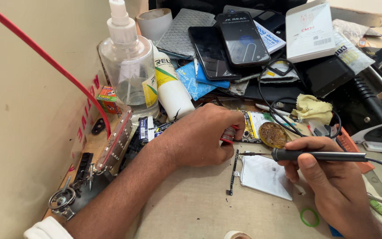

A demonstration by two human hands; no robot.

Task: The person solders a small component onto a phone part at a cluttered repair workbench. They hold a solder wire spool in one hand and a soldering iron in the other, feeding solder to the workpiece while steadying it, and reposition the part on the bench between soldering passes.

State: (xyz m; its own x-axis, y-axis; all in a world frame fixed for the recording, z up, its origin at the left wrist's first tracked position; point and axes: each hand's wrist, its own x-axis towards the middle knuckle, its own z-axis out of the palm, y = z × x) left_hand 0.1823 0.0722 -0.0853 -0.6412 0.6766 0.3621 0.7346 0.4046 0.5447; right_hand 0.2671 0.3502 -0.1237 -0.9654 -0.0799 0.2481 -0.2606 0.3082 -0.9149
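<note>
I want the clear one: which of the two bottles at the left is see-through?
The pump bottle nearest the wall; the white bottle beside it is opaque.

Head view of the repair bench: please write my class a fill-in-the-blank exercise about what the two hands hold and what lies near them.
1. The right hand holds a black soldering ____ by its handle.
2. The left hand grips a small tool with a ____ handle.
3. The white battery lies under the ____ hand.
4. The rubber ring on the table is ____.

Missing words: iron; red; right; green
</note>
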